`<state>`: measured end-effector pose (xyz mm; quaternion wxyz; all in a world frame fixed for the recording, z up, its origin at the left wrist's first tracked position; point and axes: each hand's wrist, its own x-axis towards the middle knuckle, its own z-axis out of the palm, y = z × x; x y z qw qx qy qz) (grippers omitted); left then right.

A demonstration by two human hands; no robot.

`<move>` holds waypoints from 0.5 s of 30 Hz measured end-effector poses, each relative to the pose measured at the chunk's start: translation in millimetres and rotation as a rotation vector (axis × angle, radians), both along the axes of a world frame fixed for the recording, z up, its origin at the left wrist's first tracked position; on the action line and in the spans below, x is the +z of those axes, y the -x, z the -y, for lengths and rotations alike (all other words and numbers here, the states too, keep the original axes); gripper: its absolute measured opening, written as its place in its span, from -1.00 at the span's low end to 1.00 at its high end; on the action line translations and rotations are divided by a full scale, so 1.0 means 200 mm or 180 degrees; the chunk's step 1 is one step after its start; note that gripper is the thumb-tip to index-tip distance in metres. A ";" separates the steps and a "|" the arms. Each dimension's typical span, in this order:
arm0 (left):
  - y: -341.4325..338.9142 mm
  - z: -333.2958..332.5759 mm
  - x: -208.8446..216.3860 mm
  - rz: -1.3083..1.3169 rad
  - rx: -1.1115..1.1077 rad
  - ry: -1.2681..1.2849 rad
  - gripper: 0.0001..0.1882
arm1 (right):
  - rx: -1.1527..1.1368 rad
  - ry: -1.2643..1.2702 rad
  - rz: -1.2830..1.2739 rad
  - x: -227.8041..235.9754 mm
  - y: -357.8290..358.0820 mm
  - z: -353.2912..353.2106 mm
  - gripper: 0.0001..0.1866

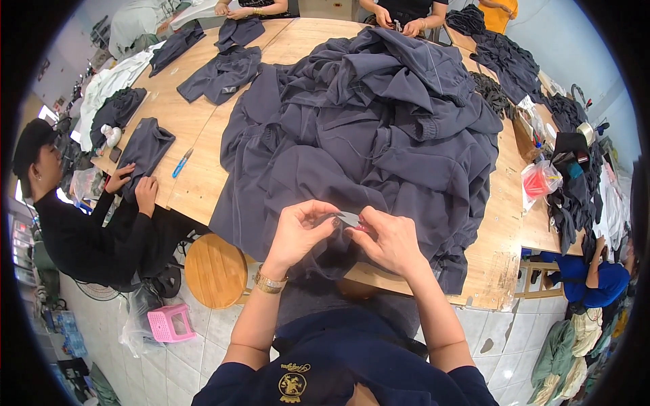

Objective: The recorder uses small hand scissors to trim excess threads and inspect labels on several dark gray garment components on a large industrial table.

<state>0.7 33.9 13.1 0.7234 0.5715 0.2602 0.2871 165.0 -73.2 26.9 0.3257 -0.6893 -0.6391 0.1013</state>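
Note:
A large heap of dark grey garments [365,142] covers the middle of the table, some with gathered elastic edges. At its near edge my hands meet. My left hand [303,233] is closed in a pinch on a garment's edge, its thumb toward the right. My right hand [389,238] is closed around small thread snips [350,218], whose pale metal blades point at the left fingertips. A bit of red shows under the right fingers. Dark cloth hangs below both hands toward my lap. The exact spot between blades and cloth is too small to make out.
The wooden table [193,193] bears a blue-handled cutter [183,164] and folded garments [223,73]. A person in black [88,210] handles a garment at left; others work at the far side and right. A round stool [215,271] and pink plastic stool [170,323] stand left of me.

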 end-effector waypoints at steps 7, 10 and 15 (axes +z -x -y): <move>0.01 -0.01 0.01 -0.0051 -0.0141 -0.0082 -0.81 | 0.0171 0.0109 -0.0050 0.02 -0.04 -0.01 -0.69; 0.01 -0.02 0.01 -0.0066 -0.0247 -0.0091 -0.80 | 0.0231 0.0272 -0.0086 0.04 -0.05 -0.01 -0.68; 0.00 -0.03 0.02 -0.0117 -0.0256 -0.0130 -0.79 | 0.0225 0.0327 -0.0116 0.04 -0.05 -0.01 -0.67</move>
